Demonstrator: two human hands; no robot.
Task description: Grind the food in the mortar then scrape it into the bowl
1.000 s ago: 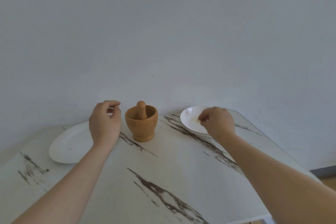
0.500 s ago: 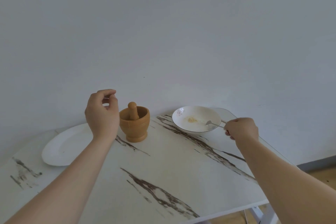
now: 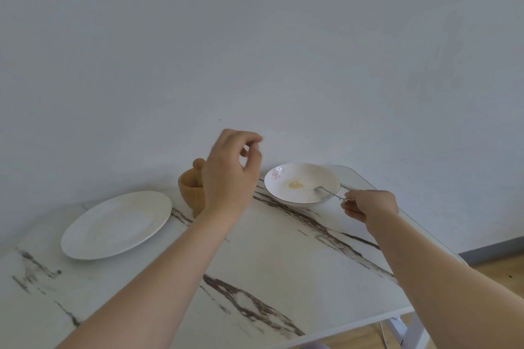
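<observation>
Table point(image 3: 283, 263), white top with dark veining: one. Carries every item below.

Mortar point(image 3: 189, 188), wooden: one. Stands near the far edge, roughly midway along it, partly hidden behind the left hand. Its inside cannot be checked for leftovers.

Pestle point(image 3: 198, 164), wooden: one. Stands in the mortar, knob above the rim.

Bowl point(image 3: 326, 176), white, shallow, flower mark on the wall: one. Sits toward the far right corner, apart from the mortar.

Food point(image 3: 295, 185): one small yellowish heap, finely ground, in the middle of the bowl.

Spoon point(image 3: 326, 191), metal: one. Head lies inside the bowl to the right of the food, handle crossing the rim toward the right edge.

Plate point(image 3: 116, 224), white: one. Lies toward the far left, just beside the mortar.

Left hand point(image 3: 229, 176): one. Raised in front of the mortar, fingers loosely curled, grasping nothing.

Right hand point(image 3: 368, 204): one. Just beside the bowl, fingertips pinching the end of the spoon handle.

Status, as judged: the scrape into the bowl looks largely done, with the spoon the last thing in hand.

Hazards, as judged:
- A pull or press on the spoon handle could lever against the rim and tip or slide the bowl, which sits close to the corner, spilling the food.
- The left wrist passes close to the pestle, so a careless drop of that hand could knock it or topple the mortar against the plate
</observation>
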